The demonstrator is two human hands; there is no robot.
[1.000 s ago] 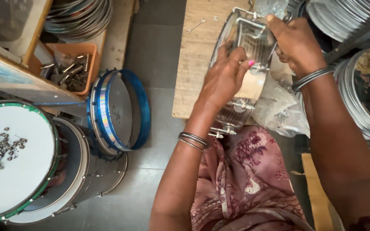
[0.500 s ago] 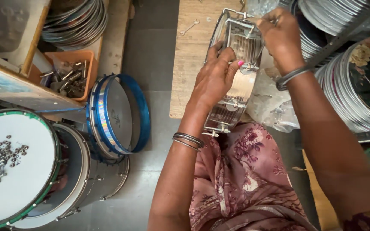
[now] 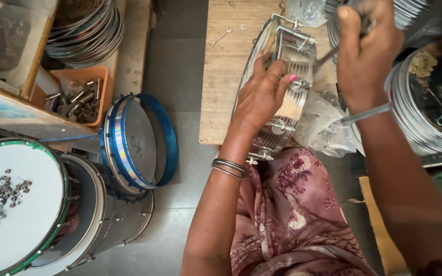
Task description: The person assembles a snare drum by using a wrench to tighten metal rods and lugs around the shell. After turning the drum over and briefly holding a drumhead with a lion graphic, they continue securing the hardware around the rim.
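A shiny metal drum shell [image 3: 287,76] with tension rods stands on edge over a wooden board [image 3: 226,76], leaning towards my lap. My left hand [image 3: 262,92] is spread over its upper rim and side, holding it steady. My right hand [image 3: 367,48] is raised at the shell's right, its fingers closed round a thin metal tool [image 3: 328,53] whose tip points at a lug on the shell. Bangles sit on my left wrist [image 3: 228,167].
A blue-rimmed drum frame [image 3: 139,140] stands on the floor at left, beside a white-headed drum [image 3: 19,204] carrying loose bolts and nuts. An orange tray [image 3: 80,94] holds hardware. Stacked metal hoops [image 3: 425,102] lie at right, more at top left. A spanner [image 3: 222,37] lies on the board.
My right hand has lifted up and to the right, away from the shell's top. The left hand keeps its hold on the rim. The view has shifted slightly.
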